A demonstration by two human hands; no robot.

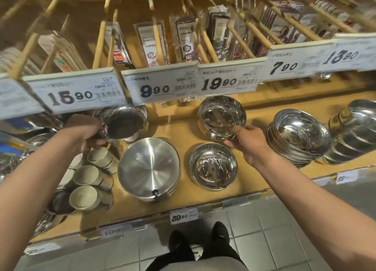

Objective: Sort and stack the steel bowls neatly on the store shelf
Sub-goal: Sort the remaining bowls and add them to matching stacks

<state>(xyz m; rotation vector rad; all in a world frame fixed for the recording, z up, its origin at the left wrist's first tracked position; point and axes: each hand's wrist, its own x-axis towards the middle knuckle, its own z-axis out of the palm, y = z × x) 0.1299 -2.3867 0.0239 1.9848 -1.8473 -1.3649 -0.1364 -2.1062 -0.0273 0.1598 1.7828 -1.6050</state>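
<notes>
My left hand (84,133) grips the rim of a steel bowl (124,124) held above the wooden shelf (183,128), just under the price tags. My right hand (247,144) pinches the near rim of a second steel bowl (220,118) at the shelf's middle back. In front of that one a shiny bowl (213,166) sits upright on the shelf. To its left a stack of large matte steel bowls (148,167) lies tilted toward me. Two stacks of shiny bowls (299,136) (354,128) lean at the right.
Small beige ceramic cups (87,175) lie stacked on their sides at the left. A rail of price tags (162,85) overhangs the back of the shelf, with packaged cutlery (183,40) above it. More steel ware (38,138) fills the far left. My feet stand on a tiled floor (264,240).
</notes>
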